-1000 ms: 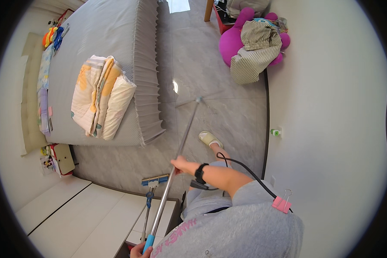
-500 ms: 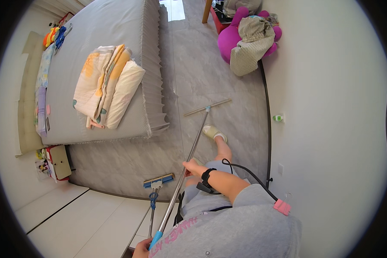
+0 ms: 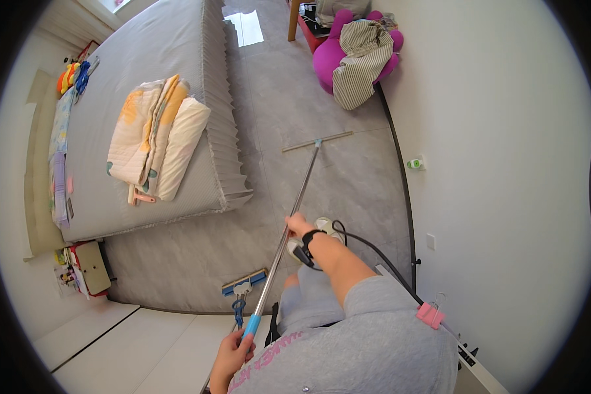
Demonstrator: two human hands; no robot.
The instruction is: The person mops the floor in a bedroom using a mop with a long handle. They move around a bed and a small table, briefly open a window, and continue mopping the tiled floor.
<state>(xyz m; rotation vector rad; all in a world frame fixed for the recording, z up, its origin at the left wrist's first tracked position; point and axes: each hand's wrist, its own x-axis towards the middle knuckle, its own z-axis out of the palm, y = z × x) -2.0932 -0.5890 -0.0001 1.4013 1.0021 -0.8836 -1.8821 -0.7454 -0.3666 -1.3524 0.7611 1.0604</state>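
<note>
A long metal-poled floor squeegee [image 3: 305, 184] reaches diagonally away from me, its thin, wide blade [image 3: 335, 137] on the grey tiles. My left hand [image 3: 232, 358] is closed round the light-blue grip [image 3: 251, 325] at the pole's near end. Farther up, my right hand [image 3: 299, 225] wraps the bare metal. A black strap with a small dark device circles my right wrist. Left of the pole is a second floor tool [image 3: 244, 282] with a blue-and-tan head and a blue part on its handle; neither hand touches it.
A bed [image 3: 157, 39] with a ruffled grey cover bounds the floor on the left, carrying folded quilts [image 3: 148, 134]. At the far right, a purple plush seat [image 3: 328, 65] holds a striped cloth [image 3: 361, 65]. A white wall [image 3: 492, 164] runs along the right. White panels [image 3: 157, 348] stand at lower left.
Both hands have moved forward, and the squeegee blade sits a little farther off. My feet now show close together near my right wrist. The view has shifted slightly.
</note>
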